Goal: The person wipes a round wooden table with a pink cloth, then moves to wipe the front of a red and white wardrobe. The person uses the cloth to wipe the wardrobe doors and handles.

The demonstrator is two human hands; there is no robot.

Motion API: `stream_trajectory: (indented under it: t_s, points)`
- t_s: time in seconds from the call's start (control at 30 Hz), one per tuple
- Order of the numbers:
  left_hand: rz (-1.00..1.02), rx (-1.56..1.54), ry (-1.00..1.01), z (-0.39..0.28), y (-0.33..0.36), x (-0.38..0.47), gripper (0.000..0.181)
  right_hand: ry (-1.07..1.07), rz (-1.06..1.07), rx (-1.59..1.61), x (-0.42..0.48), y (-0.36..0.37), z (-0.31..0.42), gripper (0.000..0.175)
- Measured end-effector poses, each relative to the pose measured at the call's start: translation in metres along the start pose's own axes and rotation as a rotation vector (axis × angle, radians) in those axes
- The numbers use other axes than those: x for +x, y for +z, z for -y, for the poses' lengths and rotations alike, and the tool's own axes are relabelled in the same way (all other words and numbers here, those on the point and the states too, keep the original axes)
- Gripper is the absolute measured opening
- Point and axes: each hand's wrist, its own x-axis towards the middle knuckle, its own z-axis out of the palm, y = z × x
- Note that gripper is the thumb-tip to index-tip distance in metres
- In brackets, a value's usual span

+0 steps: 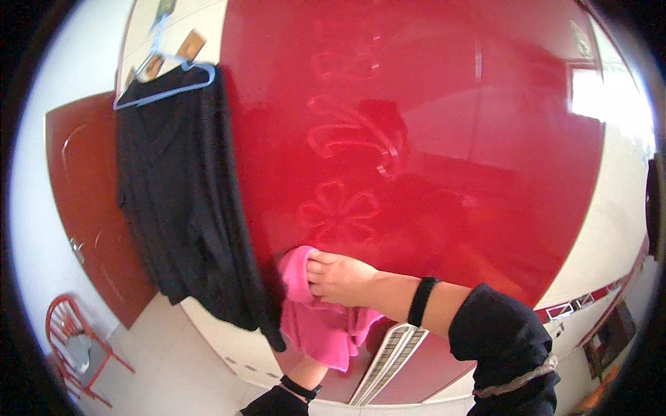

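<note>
My right hand grips a bunched pink cloth against the glossy red wardrobe door, just below an etched flower outline. The cloth hangs down over my left hand, whose forearm rises from the bottom below it; that hand is hidden, so its grip cannot be made out. Beside the cloth, on the left, a black garment hangs on a light blue hanger.
A brown door stands at the left, with a red chair near it on the tiled floor. Below my right forearm is a white-framed panel with a checked strip.
</note>
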Motion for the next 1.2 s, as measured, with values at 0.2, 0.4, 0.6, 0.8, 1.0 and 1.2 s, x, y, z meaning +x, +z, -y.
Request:
stream_trajectory:
  t_s: [0.2,0.4,0.6,0.8,1.0,1.2]
  points:
    - [-0.188,0.151,0.138,-0.033,-0.052,0.095,0.043,0.310,-0.329,-0.086,-0.047,-0.061,-0.085,0.039]
    - [-0.393,0.329,0.294,-0.117,-0.118,0.204,0.038,0.552,-0.747,-0.382,-0.141,-0.146,-0.182,0.048]
    - [-0.488,0.502,0.439,-0.220,-0.166,0.290,0.033,0.952,-0.665,-0.600,-0.265,-0.199,-0.239,0.048]
    - [-0.447,0.668,0.590,-0.330,-0.182,0.348,0.029,1.072,-0.665,-0.792,-0.380,-0.210,-0.248,0.047]
    - [-0.648,0.875,0.700,-0.397,-0.122,0.382,0.033,1.329,-0.564,-0.679,-0.458,-0.213,-0.238,0.071]
    - [-0.454,0.551,0.782,-0.401,-0.029,0.354,0.042,1.147,-0.692,-0.711,-0.469,-0.176,-0.177,0.052]
